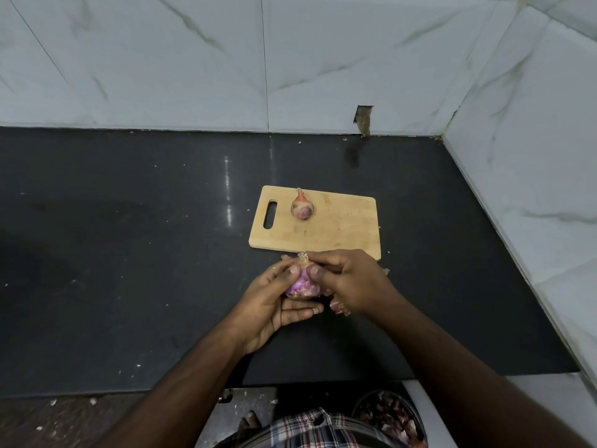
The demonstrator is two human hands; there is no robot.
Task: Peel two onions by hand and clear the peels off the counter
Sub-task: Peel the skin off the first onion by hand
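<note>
Black counter (129,253): one board onion (302,208); both hands pinching second onion (303,286).

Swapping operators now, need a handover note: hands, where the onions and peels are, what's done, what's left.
Left hand cradles the purple onion above the counter, just in front of the cutting board.
Right hand pinches that onion near its stem tip.
Second onion sits on the board, with dry skin showing at its tip.
Loose peels lie on the counter under the right hand.
Done: held onion mostly bare.
Left: finish it, peel the second one, clear the peels. A bin with scraps stands below the counter edge.
</note>
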